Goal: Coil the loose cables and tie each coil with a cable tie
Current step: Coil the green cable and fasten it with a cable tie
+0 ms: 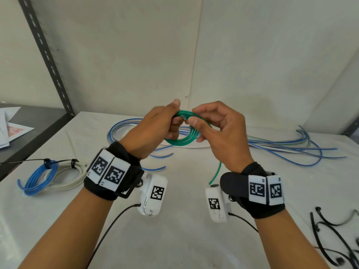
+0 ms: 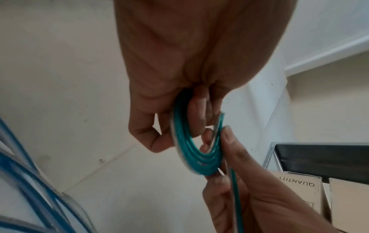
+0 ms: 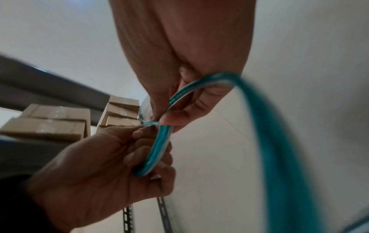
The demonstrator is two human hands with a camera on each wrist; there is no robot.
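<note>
While both hands are up over the white table (image 1: 174, 239), the green cable coil (image 1: 183, 141) sits between them. Left hand (image 1: 153, 131) has its fingers curled thru the coil's left side, thumb on top. Right hand (image 1: 217, 131) pinches the top-right of the loop w/ thumb + forefinger. The coil stands roughly upright, and its loose tail (image 1: 215, 174) drops down by the right wrist, so the right hand's nearer to feed the last bit round, imo.

Black cable ties (image 1: 334, 235) lie low right on the table, well apart from the coil but on the right hand's side. Done coils, a blue coil (image 1: 35, 181) and a white coil (image 1: 71, 181), sit far left, each already tied. Loose blue cables (image 1: 291, 150) are sprawled behind the hands; nothing blocks the reach to the ties afaict.
</note>
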